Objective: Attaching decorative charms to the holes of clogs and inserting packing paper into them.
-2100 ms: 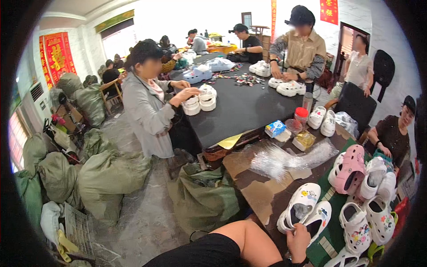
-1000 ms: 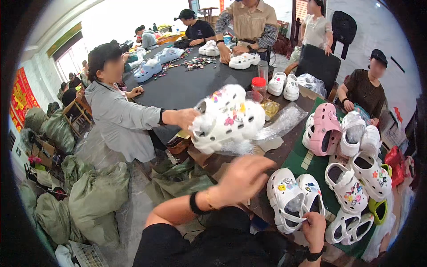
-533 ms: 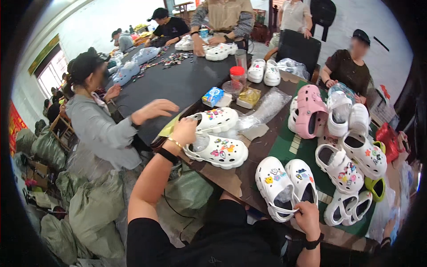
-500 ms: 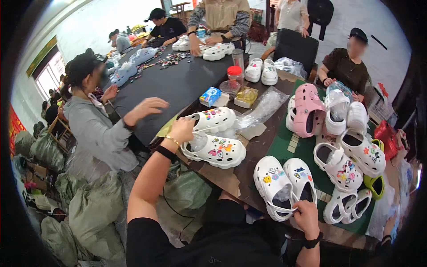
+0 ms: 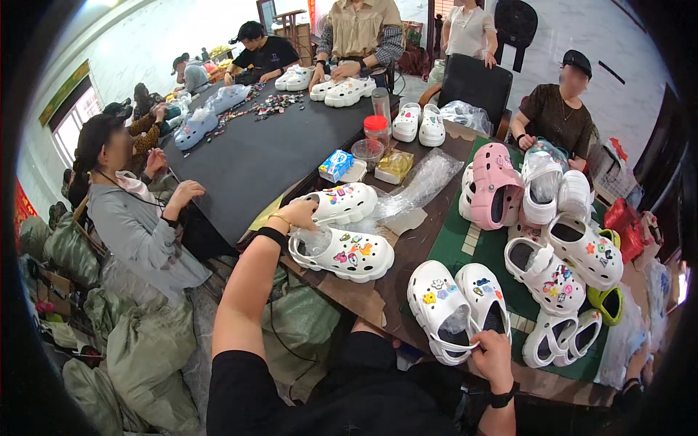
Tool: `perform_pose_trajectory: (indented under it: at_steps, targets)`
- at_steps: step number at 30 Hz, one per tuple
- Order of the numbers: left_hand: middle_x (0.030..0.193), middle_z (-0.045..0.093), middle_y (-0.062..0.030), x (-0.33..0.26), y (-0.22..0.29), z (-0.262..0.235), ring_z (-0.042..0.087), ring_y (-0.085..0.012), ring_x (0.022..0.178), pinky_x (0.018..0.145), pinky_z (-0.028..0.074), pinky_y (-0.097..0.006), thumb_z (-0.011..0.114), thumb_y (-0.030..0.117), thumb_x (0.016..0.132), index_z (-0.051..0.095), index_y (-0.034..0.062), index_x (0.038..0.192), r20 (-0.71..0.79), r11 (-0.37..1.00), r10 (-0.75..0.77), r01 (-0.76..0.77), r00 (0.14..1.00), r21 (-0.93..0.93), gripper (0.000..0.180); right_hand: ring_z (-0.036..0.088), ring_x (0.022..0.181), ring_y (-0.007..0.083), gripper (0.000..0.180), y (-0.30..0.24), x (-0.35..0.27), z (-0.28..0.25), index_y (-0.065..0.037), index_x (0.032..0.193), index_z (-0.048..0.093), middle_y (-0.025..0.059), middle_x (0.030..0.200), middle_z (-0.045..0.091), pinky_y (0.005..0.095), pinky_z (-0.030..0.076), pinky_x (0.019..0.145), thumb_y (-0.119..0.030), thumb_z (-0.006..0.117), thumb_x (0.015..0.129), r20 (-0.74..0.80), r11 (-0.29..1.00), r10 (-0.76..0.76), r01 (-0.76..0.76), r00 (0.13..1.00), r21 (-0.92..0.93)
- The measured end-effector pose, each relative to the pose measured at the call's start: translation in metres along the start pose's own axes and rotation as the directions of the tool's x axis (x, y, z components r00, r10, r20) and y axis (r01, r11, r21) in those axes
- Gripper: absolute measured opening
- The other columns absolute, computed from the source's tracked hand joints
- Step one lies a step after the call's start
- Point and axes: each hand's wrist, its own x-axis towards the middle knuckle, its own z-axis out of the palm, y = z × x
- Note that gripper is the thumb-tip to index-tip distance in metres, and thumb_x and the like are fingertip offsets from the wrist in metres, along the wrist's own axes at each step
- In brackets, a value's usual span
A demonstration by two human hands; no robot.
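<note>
Long tables (image 5: 247, 156) covered in dark cloth fill the workroom, with several people seated around them and green sacks (image 5: 138, 349) piled on the floor at the left. At the near edge, a pair of white clogs with coloured charms (image 5: 342, 232) is set on brown wood, one shoe just behind the other. The left hand (image 5: 299, 216) is closed on the heel ends of this pair, where the two shoes meet. A second pair of white clogs (image 5: 458, 309) lies near the table's front edge, partly on a green mat (image 5: 494, 251). The right hand (image 5: 493, 356) is pinched on the heel strap of this second pair, though the exact finger contact is hard to make out. More white clogs and a pink pair (image 5: 491, 185) are crowded on the mat to the right.
</note>
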Motion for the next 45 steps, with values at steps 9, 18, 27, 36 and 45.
perform_pose_trajectory:
  at_steps: [9,18,27,36,45]
  targets:
    - [0.071,0.062,-0.012,-0.003,0.003,0.017,0.061,-0.0318,0.07,0.067,0.047,-0.04,0.081,0.032,0.062,0.059,0.0035,0.073,-0.246,0.992,0.127,-0.115,0.961,0.059,0.038,0.057,0.068,0.0287,0.016,0.002,0.002,0.003,-0.012,0.078,0.064,0.0063,0.07,0.059,0.0389,0.04,0.065,-0.002,0.065,0.065,-0.026,1.0,0.004,-0.004,1.0,-0.006]
    - [0.081,0.065,-0.0161,-0.029,0.013,0.029,0.062,-0.0338,0.082,0.074,0.049,-0.043,0.07,0.023,0.074,0.068,0.002,0.076,-0.414,0.985,0.141,-0.17,0.899,-0.033,0.021,0.057,0.067,0.028,0.016,-0.003,0.0,0.011,-0.011,0.078,0.064,0.0059,0.069,0.058,0.0379,0.04,0.065,-0.002,0.065,0.065,-0.057,1.0,-0.001,0.0,0.998,-0.004]
    - [0.079,0.061,-0.016,-0.055,0.025,0.023,0.059,-0.0366,0.08,0.073,0.046,-0.047,0.07,0.019,0.071,0.064,0.0003,0.07,-0.526,0.968,0.245,-0.234,0.814,0.089,0.02,0.062,0.076,0.0268,0.023,0.004,0.003,0.013,-0.015,0.087,0.067,0.0038,0.08,0.064,0.0393,0.044,0.07,-0.005,0.062,0.067,-0.018,0.999,-0.045,0.045,0.999,0.004]
    - [0.073,0.056,-0.0138,-0.098,0.127,-0.037,0.052,-0.0299,0.068,0.061,0.041,-0.037,0.061,-0.002,0.066,0.056,-0.0048,0.072,-0.722,0.889,0.359,-0.452,0.592,0.071,0.008,0.06,0.071,0.0258,0.021,0.01,-0.007,-0.017,-0.013,0.086,0.065,0.0033,0.072,0.059,0.0373,0.044,0.068,-0.005,0.065,0.066,-0.227,0.99,-0.126,0.137,0.966,0.036]
    - [0.072,0.058,-0.0141,-0.12,0.206,-0.024,0.057,-0.0259,0.07,0.064,0.044,-0.034,0.06,-0.002,0.064,0.062,-0.0055,0.079,-0.677,0.806,0.317,-0.565,0.664,-0.177,0.016,0.06,0.067,0.0284,0.014,-0.017,-0.078,-0.186,-0.009,0.071,0.063,0.0037,0.068,0.061,0.0368,0.049,0.07,-0.008,0.066,0.057,-0.676,0.998,-0.028,-0.019,0.736,-0.062]
